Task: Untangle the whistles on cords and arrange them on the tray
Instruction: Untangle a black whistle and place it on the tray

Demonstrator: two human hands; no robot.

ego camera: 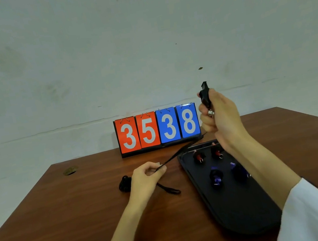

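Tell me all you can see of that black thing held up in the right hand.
A black whistle, plastic by its look, held upright above the table, mouthpiece on top. The right hand grips its body. A small metal ring hangs below it, and a black cord runs taut down to the left hand, which pinches it.

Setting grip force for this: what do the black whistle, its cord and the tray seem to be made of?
The black whistle looks like hard plastic: smooth moulded body, dull sheen. The cord seems woven fabric: matte, flat, pulled taut. The tray is probably plastic, matte black with a rounded raised rim; coated metal is possible.
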